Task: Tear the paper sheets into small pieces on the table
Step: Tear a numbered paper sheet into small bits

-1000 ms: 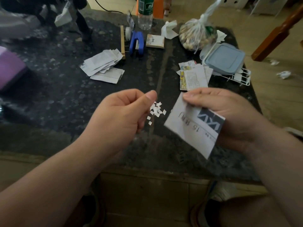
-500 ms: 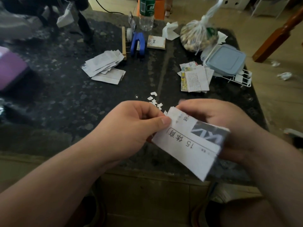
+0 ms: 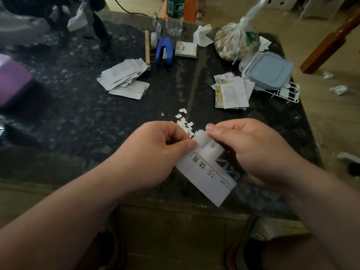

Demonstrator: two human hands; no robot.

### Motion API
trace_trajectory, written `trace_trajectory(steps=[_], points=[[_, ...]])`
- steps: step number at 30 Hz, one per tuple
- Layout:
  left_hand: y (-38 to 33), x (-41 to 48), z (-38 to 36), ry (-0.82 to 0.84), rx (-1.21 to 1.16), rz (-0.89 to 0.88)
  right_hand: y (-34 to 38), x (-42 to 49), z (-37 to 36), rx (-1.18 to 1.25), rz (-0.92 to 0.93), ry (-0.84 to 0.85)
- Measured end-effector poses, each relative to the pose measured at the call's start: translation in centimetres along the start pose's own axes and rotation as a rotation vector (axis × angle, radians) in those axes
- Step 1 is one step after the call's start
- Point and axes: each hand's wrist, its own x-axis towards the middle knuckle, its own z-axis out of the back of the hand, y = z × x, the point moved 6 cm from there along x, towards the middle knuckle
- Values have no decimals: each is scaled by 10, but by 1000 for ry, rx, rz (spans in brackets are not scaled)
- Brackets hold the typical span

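Paper sheet [image 3: 206,172] printed "15 体育", clamped at notched top edge between fingers [image 3: 186,146] of left hand [image 3: 153,152] and right hand [image 3: 253,151], over torn pieces [image 3: 184,123] on worktop [image 3: 78,123].

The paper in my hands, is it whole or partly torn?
Partly torn: the paper has notches along its far edge, pinched by the left hand and right hand.

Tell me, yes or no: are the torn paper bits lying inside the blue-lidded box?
No, the paper bits lie on the dark table, apart from the box, whose lid is on.
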Motion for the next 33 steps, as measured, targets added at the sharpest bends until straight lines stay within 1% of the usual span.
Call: trace_trajectory(steps=[2,4,6,8,9,10,12,14,16,17,18,19,21,23,25,27,30,33], points=[[8,4,2,-51,-24,40,-2,0,-1,4,-42,67],[16,8,4,-85,-75,83,-2,1,1,-145,3,83],[22,12,5,-70,-61,117,-5,3,7,-321,20,4],[24,14,7,-29,8,138,-11,7,13,-442,11,-108],[25,15,10,-36,44,139,-15,8,14,-494,2,-148],[25,16,16,-77,71,134,-19,9,13,-549,-14,-168],[25,17,33,-220,71,103,-28,11,5,-663,-36,-154],[19,16,42,-304,2,55,-37,13,-3,-780,-46,-122],[11,16,40,-309,-53,23,-41,16,-6,-955,-23,-101],[7,14,37,-303,-63,19,-39,17,-4,-1036,9,-124],[4,13,33,-296,-59,20,-33,17,2,-1078,54,-183],[1,12,29,-291,-49,25,-26,16,12,-1070,96,-265],[-1,10,21,-286,-53,31,-18,13,37,-975,133,-422],[-3,10,16,-283,-131,12,-22,14,57,-856,56,-483],[-4,10,11,-288,-230,-30,-35,22,60,-794,-59,-450],[-5,10,7,-309,-276,-70,-48,33,51,-861,-129,-382],[-5,10,-1,-294,-354,-103,-56,45,46,-912,-130,-367],[-4,9,-5,-288,-434,-96,-44,42,53,-812,-101,-384]])
